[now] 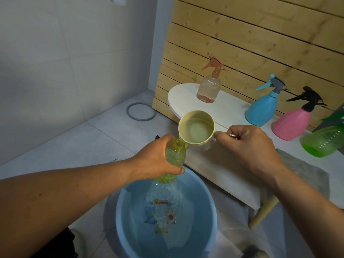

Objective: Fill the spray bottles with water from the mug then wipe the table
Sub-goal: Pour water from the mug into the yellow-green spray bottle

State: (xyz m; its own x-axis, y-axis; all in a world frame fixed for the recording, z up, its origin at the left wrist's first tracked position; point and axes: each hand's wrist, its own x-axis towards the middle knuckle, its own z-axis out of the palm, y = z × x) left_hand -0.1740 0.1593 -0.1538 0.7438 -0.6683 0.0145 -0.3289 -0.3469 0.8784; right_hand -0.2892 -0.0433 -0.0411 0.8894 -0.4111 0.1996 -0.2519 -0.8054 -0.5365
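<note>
A person's left hand (158, 155) is wrapped around an uncapped yellow-green spray bottle (174, 159), held tilted over a blue basin (210, 211) of water just below the grip. Right beside the bottle's open neck, the right hand (249, 144) grips the handle of a cream mug (196, 130), its lip touching or nearly touching the neck; the mug holds some water. This looks like the filling step, with the pour about to start or under way; no stream is visible. The next move likely calls for tipping the mug gently so water enters the narrow neck rather than spilling. Beyond the right hand, on the white table (232, 108), stand a peach spray bottle (209, 88) with a little liquid, then a blue spray bottle (260, 108), a pink spray bottle (290, 123) and a green spray bottle (323, 140); their contents cannot be judged. A grey cloth (305, 170) lies on the table behind the right wrist.
</note>
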